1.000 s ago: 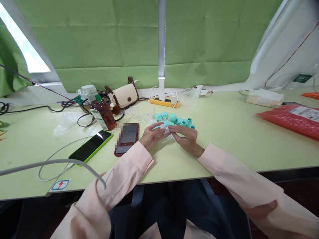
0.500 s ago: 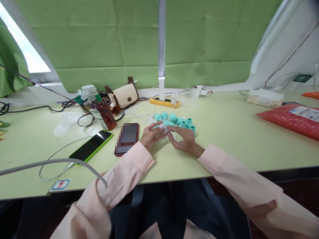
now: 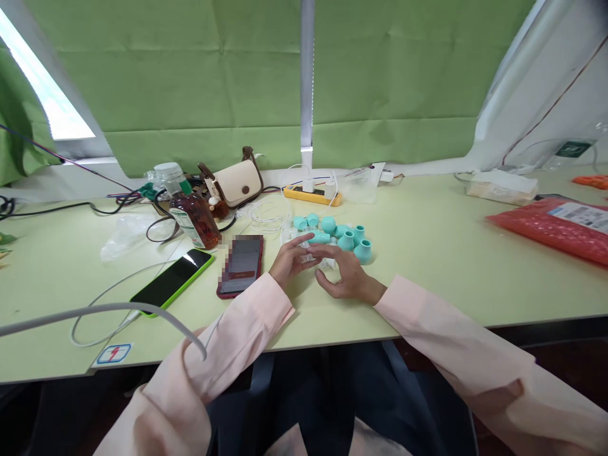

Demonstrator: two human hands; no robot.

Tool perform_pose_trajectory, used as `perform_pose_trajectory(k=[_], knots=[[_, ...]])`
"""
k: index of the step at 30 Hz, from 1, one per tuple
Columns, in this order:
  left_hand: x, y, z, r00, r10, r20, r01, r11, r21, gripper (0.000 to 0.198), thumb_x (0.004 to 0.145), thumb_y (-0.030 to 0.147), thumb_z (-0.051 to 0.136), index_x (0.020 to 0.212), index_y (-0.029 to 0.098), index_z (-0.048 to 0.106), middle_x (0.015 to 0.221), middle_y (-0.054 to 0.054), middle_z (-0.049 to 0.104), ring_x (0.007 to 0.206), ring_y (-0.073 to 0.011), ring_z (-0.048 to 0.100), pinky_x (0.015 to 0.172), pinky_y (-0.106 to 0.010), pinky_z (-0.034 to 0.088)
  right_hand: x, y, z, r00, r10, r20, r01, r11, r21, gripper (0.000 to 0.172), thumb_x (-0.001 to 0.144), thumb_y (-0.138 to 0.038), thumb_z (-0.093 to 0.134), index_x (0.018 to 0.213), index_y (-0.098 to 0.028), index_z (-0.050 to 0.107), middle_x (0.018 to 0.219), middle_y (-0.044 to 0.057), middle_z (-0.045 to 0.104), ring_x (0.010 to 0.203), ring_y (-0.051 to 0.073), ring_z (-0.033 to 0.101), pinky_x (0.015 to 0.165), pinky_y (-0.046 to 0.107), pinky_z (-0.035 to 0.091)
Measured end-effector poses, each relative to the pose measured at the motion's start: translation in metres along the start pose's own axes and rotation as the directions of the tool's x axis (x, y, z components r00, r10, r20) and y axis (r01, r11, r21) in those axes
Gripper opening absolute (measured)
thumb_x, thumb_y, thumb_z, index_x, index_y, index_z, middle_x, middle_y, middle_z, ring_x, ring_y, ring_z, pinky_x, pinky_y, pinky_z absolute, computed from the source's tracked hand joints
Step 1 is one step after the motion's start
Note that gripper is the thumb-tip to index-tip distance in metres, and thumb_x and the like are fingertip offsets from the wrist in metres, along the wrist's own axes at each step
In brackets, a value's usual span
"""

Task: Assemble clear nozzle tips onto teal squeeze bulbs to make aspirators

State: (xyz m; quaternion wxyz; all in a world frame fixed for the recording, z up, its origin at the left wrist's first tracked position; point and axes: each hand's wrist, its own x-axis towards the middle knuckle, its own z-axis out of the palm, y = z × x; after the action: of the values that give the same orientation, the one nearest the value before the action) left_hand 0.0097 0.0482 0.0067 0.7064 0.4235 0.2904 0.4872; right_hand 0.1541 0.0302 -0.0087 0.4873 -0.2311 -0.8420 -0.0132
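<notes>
Just in front of a group of teal vase-shaped and rounded pieces (image 3: 363,251), my two hands meet at the fingertips. My left hand (image 3: 289,261) has its fingers closed around a small clear piece (image 3: 304,252), partly hidden by the fingers. My right hand (image 3: 344,273) has its thumb apart from its fingers, whose tips reach over to the left hand's fingers. More clear plastic pieces (image 3: 327,261) lie behind and between the hands, among the teal ones.
Left of my hands lie a red-cased phone (image 3: 241,266) and a green-edged phone (image 3: 173,282). Behind them stand a bottle (image 3: 194,218) and a cream bag (image 3: 237,183). A yellow power strip (image 3: 312,195) is at the back; a red package (image 3: 555,231) lies right.
My right thumb has parted from its fingers, opening the pinch at the clear piece. The left hand has turned slightly and more of the teal pieces shows behind the hands.
</notes>
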Motion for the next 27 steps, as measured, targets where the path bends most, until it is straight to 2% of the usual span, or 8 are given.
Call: perform_pose_trajectory(k=[4,9,13,18,23,27], knots=[[-0.001,0.0,0.0,1.0,-0.001,0.019,0.001,1.0,0.011,0.039,0.064,0.004,0.053,0.103,0.012,0.052,0.074,-0.005,0.064,0.072,-0.0163,0.062,0.078,-0.035,0.044,-0.001,0.003,0.002,0.996,0.068,-0.056,-0.059,0.988,0.141,0.046,0.068,-0.01,0.05,0.111,-0.018,0.033,0.102,0.011,0.056,0.092,0.018,0.057,0.076,0.032,0.051],[-0.002,0.001,0.001,1.0,0.0,0.012,0.0,1.0,0.031,0.039,0.065,0.006,0.056,0.103,0.013,0.051,0.073,-0.004,0.064,0.07,-0.0163,0.063,0.077,-0.034,0.044,0.0,0.001,0.002,0.983,0.162,-0.088,-0.14,0.967,0.215,0.041,0.069,-0.012,0.051,0.105,-0.02,0.033,0.095,0.009,0.06,0.087,0.017,0.059,0.072,0.032,0.052],[-0.001,0.0,0.001,1.0,0.002,-0.003,-0.002,0.999,0.038,0.039,0.065,0.004,0.053,0.103,0.012,0.051,0.064,-0.001,0.062,0.065,-0.0151,0.063,0.076,-0.034,0.046,0.002,0.001,0.002,0.976,0.179,-0.124,-0.162,0.977,0.141,0.035,0.068,-0.012,0.051,0.099,-0.02,0.038,0.088,0.007,0.061,0.082,0.016,0.06,0.069,0.029,0.052],[0.0,0.001,0.0,1.0,0.012,-0.022,-0.012,1.0,0.024,0.037,0.064,0.001,0.05,0.099,0.011,0.051,0.051,0.003,0.056,0.058,-0.0123,0.061,0.076,-0.034,0.047,0.004,0.005,0.003,0.969,0.212,-0.129,-0.208,0.977,0.049,0.019,0.069,-0.014,0.049,0.087,-0.02,0.046,0.079,0.004,0.062,0.072,0.015,0.061,0.065,0.028,0.05],[0.0,0.003,0.001,0.999,-0.009,-0.031,0.009,1.0,-0.013,0.036,0.063,-0.003,0.051,0.097,0.01,0.05,0.062,-0.003,0.063,0.063,-0.0138,0.063,0.077,-0.036,0.047,0.006,0.012,0.003,0.956,0.264,-0.129,-0.269,0.963,-0.029,0.017,0.073,-0.012,0.044,0.088,-0.019,0.046,0.072,0.002,0.063,0.066,0.014,0.061,0.061,0.026,0.048],[0.002,0.004,-0.001,0.995,0.001,-0.101,-0.006,0.998,-0.055,0.03,0.066,0.0,0.053,0.094,0.011,0.047,0.072,-0.007,0.064,0.07,-0.0173,0.064,0.079,-0.037,0.046,0.007,0.022,0.0,0.948,0.294,-0.125,-0.309,0.942,-0.131,0.011,0.072,-0.013,0.043,0.073,-0.019,0.051,0.067,0.001,0.061,0.059,0.014,0.058,0.058,0.026,0.045]])
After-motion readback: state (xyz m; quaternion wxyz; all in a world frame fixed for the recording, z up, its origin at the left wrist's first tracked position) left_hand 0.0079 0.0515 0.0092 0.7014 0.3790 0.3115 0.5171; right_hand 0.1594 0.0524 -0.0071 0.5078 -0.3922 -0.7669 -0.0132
